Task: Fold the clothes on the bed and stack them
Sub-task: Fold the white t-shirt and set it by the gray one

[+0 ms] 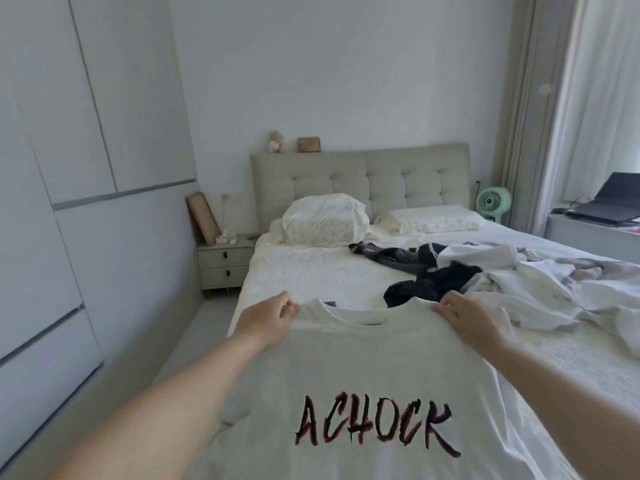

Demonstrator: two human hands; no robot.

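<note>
L hand point(273, 318) fingers were curled tight, pinching the left shoulder of the white cotton T-shirt with red & black "ACHOCK" letters point(374, 382). R hand point(476, 323) fingers were bent over the other shoulder, gripping it too. Both hands sat just beside the round neck hole. The shirt was held up by its top edge, front facing the person, w/ the bottom part hanging out of view over the near end of the white bed point(304, 268). It looked flat & spread, not folded yet.

Farther back on the bed lay a dark navy & grey bundle of clothes point(426, 271), all crumpled. Beside it, touching, was a messy heap of white & pale grey clothes point(540, 289). No neat stack could be seen anywhere. So the job looked barely begun: 1st shirt in hand, the rest left to fold & pile up.
</note>
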